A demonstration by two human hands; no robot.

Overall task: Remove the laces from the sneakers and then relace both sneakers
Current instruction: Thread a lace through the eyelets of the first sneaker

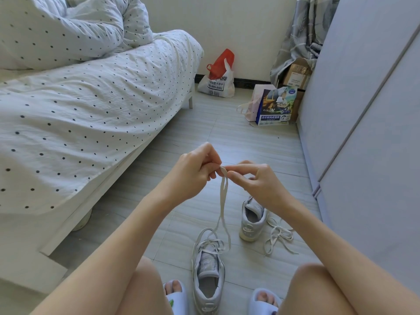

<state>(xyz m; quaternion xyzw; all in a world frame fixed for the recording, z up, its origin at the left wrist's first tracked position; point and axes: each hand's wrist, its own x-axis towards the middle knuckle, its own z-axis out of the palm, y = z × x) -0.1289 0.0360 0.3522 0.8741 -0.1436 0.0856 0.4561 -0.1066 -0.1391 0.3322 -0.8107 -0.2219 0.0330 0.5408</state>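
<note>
A grey-white sneaker [208,276] stands on the floor between my feet, heel toward me. Its off-white lace [223,201] is loosely threaded near the toe, and both strands rise to my hands. My left hand [196,172] and my right hand [254,178] meet above the shoe and pinch the two lace ends together. The second sneaker [252,220] stands farther right, heel toward me, partly hidden by my right wrist. No lace shows on it. A loose lace [280,236] lies tangled on the floor beside it.
A bed with a dotted sheet [91,110] fills the left. A pale wardrobe [368,133] lines the right. By the far wall stand a white and red plastic bag [217,80], a printed paper bag [273,105] and a cardboard box [296,76]. My slippered feet flank the near sneaker.
</note>
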